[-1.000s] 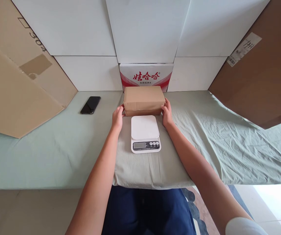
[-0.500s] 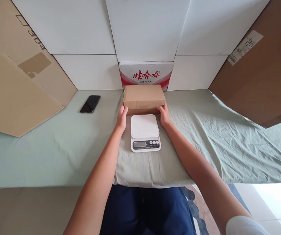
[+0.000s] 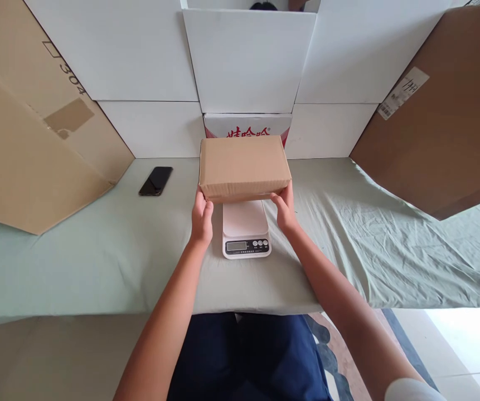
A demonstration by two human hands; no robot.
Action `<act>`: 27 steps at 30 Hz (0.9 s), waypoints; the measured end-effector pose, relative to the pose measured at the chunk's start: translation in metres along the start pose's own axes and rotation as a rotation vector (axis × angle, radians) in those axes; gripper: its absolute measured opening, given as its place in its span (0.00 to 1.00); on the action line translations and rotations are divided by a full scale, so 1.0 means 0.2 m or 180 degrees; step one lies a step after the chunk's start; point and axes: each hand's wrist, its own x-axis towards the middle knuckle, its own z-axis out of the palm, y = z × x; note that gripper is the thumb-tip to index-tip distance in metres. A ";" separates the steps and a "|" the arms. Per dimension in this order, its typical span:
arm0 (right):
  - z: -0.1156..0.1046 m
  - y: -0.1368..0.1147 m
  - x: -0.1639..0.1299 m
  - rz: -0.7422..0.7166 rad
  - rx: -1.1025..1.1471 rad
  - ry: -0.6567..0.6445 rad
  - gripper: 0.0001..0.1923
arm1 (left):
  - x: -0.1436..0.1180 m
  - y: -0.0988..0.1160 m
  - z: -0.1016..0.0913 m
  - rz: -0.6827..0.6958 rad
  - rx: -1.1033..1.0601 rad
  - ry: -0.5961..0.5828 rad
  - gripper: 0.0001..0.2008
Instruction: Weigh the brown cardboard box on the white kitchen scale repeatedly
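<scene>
The left hand (image 3: 202, 220) and right hand (image 3: 284, 209) grip a brown cardboard box (image 3: 243, 167) by its lower near corners, holding it lifted over the back part of a white kitchen scale (image 3: 246, 229). The scale sits mid-surface, nearer the front edge, its display toward the person. The green cloth on the surface (image 3: 97, 250) lies bare on both sides of the scale. A black phone (image 3: 155, 180) rests near the back edge, left of the box. Big cardboard sheets lean in at both sides.
</scene>
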 end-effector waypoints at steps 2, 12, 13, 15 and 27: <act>0.00 -0.03 -0.09 0.0044 0.0000 -0.0005 0.37 | -0.08 0.04 -0.02 -0.0025 -0.0071 0.0008 0.32; -0.05 -0.12 -0.39 0.0389 0.0009 0.0214 0.29 | -0.37 0.16 -0.02 -0.0382 -0.0056 -0.0175 0.38; -0.05 -0.12 -0.39 0.0401 0.0014 0.0233 0.29 | -0.37 0.16 -0.02 -0.0405 -0.0051 -0.0177 0.39; -0.05 -0.13 -0.39 0.0424 0.0034 0.0253 0.29 | -0.38 0.15 -0.02 -0.0434 -0.0038 -0.0173 0.39; -0.05 -0.12 -0.37 0.0575 0.0100 0.0291 0.27 | -0.37 0.15 -0.02 -0.0438 -0.0010 -0.0194 0.37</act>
